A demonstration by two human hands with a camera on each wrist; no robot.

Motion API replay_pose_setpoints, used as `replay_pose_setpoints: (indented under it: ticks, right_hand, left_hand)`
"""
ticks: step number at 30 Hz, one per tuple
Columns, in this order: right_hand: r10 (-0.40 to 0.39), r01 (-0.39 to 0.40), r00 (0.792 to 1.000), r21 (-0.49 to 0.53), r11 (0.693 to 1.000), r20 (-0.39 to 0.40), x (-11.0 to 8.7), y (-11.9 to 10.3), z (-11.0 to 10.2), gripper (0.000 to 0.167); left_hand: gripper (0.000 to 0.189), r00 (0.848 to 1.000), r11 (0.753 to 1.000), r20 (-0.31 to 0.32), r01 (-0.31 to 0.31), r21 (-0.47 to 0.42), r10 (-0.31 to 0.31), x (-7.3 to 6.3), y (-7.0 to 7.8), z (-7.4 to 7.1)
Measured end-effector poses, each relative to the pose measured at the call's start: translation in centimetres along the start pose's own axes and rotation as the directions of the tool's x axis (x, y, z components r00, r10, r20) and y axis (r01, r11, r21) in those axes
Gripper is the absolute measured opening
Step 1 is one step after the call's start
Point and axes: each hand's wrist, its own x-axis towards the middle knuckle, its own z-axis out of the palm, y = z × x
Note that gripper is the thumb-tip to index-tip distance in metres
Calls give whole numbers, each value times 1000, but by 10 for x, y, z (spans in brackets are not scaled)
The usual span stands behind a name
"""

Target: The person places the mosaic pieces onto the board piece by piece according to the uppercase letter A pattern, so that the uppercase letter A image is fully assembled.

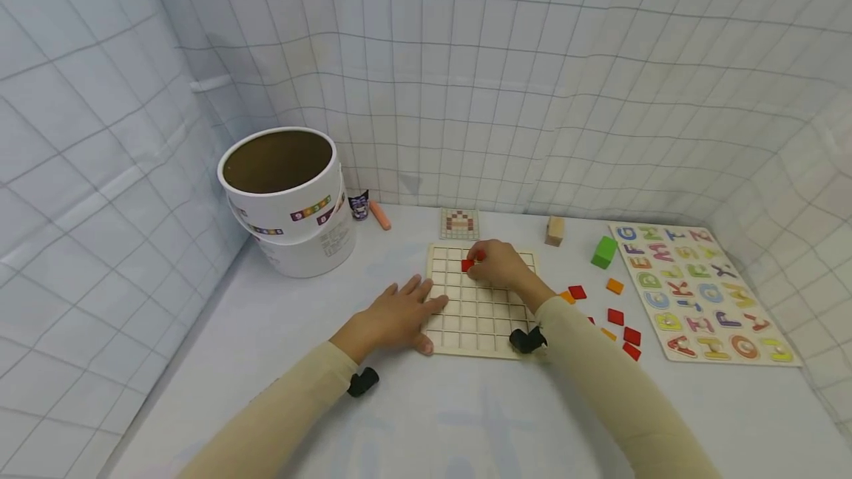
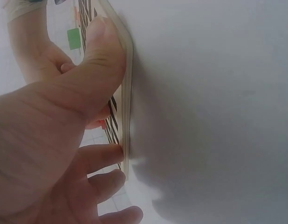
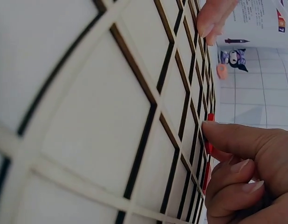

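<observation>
A wooden grid board (image 1: 466, 342) lies on the table before me. My left hand (image 1: 396, 316) rests with spread fingers along its left edge; in the left wrist view the thumb (image 2: 99, 60) presses on the board near its rim. Over the upper part of the board, my right hand (image 1: 499, 265) pinches a small red square tile (image 3: 209, 145) with thumb and curled fingers. Another red tile (image 3: 207, 176) shows just beside those fingers, at the grid. The curled fingers partly hide both tiles.
Loose red tiles (image 1: 615, 316) and orange tiles (image 1: 615, 286) lie right of the board. Behind it is a small pattern card (image 1: 459, 224). A wooden block (image 1: 555, 230), green block (image 1: 604, 252) and alphabet board (image 1: 705, 294) stand rightward; a white bucket (image 1: 306, 242), figurine (image 1: 359, 205) and orange stick (image 1: 380, 216) leftward.
</observation>
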Motion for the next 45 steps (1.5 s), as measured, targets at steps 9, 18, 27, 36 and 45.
replay_pose_setpoints:
  ticks: [9, 18, 27, 36, 45]
  right_hand:
    - [0, 0, 1000, -30, 1000, -14, -1, -2, -3, 23]
    - [-40, 65, 992, 213, 975, -123, -40, 31, -46, 44]
    - [171, -140, 980, 266, 954, -97, -106, 116, -85, 52]
    - [238, -236, 971, 186, 954, 9, -117, 135, -78, 44]
    - [232, -231, 973, 182, 956, 15, -115, 138, -77, 33]
  left_hand:
    - [93, 1000, 1000, 0, 3, -2, -3, 1, 2, -3]
    - [93, 1000, 1000, 10, 25, -4, -25, -1, 0, -2]
    - [93, 1000, 999, -10, 16, -31, -16, -3, -1, 1]
    - [93, 1000, 999, -11, 5, -33, -5, -1, 0, 2]
    - [93, 1000, 1000, -13, 6, -26, -6, 0, 3, 1]
